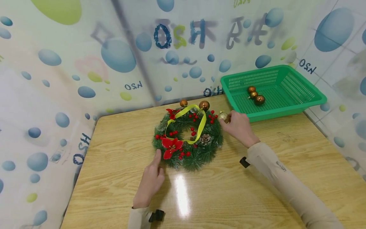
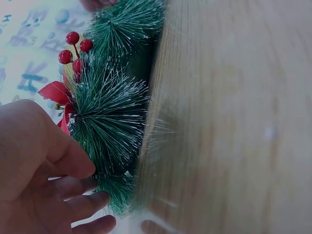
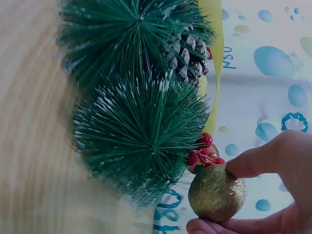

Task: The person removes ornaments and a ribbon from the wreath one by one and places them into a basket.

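Observation:
A green Christmas wreath (image 1: 194, 159) with red flowers, berries, a pinecone (image 1: 205, 139) and a yellow ribbon (image 1: 201, 125) lies flat on the wooden table. My right hand (image 1: 240, 128) pinches a gold glitter bauble (image 3: 217, 192) between thumb and fingers, at the wreath's upper right edge beside some red berries (image 3: 204, 141). At the wreath's lower left, near a red poinsettia (image 1: 172, 147), is my left hand (image 1: 150, 181), fingers extended and touching the greenery (image 2: 109, 117). Two copper baubles sit at the wreath's far side, a larger one (image 1: 204, 105) and a smaller one (image 1: 183, 103).
A green plastic basket (image 1: 274, 114) stands at the back right of the table (image 1: 120, 152), holding several brown and copper baubles (image 1: 259, 100). Behind the table hangs a white curtain (image 1: 188, 79) with blue and green spots.

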`<state>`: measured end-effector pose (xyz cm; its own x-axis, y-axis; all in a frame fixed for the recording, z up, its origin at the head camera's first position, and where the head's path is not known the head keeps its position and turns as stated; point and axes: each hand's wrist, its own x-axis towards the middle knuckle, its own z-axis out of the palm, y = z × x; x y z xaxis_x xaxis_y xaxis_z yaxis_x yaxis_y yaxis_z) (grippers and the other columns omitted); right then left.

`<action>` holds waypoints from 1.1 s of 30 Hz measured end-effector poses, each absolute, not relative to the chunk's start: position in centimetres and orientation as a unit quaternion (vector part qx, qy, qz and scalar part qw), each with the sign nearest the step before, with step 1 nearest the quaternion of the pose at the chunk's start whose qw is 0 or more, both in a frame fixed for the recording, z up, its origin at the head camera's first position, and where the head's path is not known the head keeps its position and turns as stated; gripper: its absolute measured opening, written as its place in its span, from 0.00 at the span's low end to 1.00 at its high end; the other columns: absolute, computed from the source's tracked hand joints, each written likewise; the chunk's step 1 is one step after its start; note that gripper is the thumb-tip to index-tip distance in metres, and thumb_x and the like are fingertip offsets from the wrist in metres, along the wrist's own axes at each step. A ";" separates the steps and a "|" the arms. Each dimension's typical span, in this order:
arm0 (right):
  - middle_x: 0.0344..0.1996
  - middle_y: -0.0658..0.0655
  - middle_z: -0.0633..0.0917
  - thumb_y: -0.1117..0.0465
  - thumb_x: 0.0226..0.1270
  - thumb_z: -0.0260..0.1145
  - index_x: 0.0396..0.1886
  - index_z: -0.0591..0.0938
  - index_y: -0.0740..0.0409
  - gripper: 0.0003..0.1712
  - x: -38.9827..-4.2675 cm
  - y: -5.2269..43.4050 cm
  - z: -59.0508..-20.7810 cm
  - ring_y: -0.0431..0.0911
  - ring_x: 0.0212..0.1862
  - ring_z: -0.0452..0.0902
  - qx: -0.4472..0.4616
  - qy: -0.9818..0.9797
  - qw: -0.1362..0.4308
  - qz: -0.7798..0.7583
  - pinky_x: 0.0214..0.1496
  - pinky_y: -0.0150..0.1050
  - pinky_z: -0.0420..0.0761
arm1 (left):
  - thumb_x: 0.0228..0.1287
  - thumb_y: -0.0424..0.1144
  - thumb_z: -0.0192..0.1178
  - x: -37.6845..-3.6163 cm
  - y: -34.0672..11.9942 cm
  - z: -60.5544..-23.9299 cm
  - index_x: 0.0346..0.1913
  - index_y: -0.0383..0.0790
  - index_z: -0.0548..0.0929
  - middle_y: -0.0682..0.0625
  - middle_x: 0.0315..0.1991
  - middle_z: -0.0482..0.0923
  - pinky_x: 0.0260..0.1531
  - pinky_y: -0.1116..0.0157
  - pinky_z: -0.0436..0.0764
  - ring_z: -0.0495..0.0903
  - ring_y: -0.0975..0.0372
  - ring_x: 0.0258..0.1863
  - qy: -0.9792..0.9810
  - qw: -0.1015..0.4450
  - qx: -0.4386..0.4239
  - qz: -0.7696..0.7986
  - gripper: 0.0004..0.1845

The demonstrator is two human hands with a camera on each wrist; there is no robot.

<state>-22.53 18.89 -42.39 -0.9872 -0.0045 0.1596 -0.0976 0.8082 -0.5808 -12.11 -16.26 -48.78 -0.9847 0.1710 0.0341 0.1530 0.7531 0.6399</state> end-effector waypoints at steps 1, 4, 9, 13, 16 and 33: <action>0.22 0.61 0.79 0.52 0.69 0.62 0.31 0.77 0.65 0.18 -22.6 18.8 -42.3 0.50 0.21 0.72 0.030 -0.948 0.080 0.305 0.21 0.38 0.70 | 0.66 0.24 0.48 -12.1 -16.3 -48.7 0.80 0.33 0.50 0.40 0.80 0.51 0.58 0.56 0.79 0.79 0.54 0.43 0.937 0.014 0.085 0.340 0.39; 0.25 0.64 0.80 0.55 0.67 0.62 0.31 0.77 0.66 0.16 -22.9 18.5 -42.1 0.54 0.23 0.75 0.036 -0.950 0.098 0.294 0.22 0.42 0.76 | 0.66 0.24 0.48 -12.1 -16.3 -48.6 0.80 0.34 0.50 0.40 0.80 0.50 0.52 0.59 0.81 0.71 0.61 0.28 0.937 0.019 0.081 0.340 0.40; 0.24 0.64 0.80 0.57 0.66 0.63 0.27 0.76 0.66 0.15 -23.2 18.4 -42.3 0.55 0.24 0.76 0.037 -0.952 0.113 0.282 0.24 0.46 0.79 | 0.66 0.24 0.48 -12.1 -16.4 -48.8 0.80 0.34 0.50 0.41 0.80 0.50 0.55 0.58 0.80 0.71 0.62 0.28 0.936 0.021 0.080 0.341 0.40; 0.22 0.64 0.78 0.58 0.66 0.63 0.26 0.75 0.65 0.15 -23.3 18.4 -42.3 0.54 0.22 0.74 0.040 -0.956 0.110 0.269 0.22 0.44 0.77 | 0.66 0.24 0.49 -12.1 -16.5 -48.7 0.80 0.34 0.50 0.41 0.80 0.50 0.57 0.56 0.80 0.75 0.60 0.34 0.936 0.015 0.082 0.342 0.40; 0.22 0.66 0.79 0.58 0.66 0.63 0.27 0.76 0.68 0.16 -23.4 18.2 -42.4 0.55 0.22 0.74 0.050 -0.960 0.113 0.253 0.20 0.45 0.77 | 0.66 0.24 0.49 -12.1 -16.4 -48.6 0.80 0.35 0.50 0.41 0.80 0.50 0.52 0.60 0.83 0.75 0.61 0.30 0.936 0.019 0.079 0.343 0.40; 0.19 0.58 0.72 0.57 0.69 0.63 0.29 0.78 0.69 0.17 -23.8 18.0 -42.3 0.48 0.19 0.64 0.066 -0.943 0.157 0.285 0.19 0.36 0.63 | 0.67 0.25 0.48 -12.0 -16.3 -48.6 0.81 0.36 0.50 0.41 0.81 0.49 0.32 0.69 0.78 0.63 0.67 0.19 0.935 0.026 0.072 0.346 0.40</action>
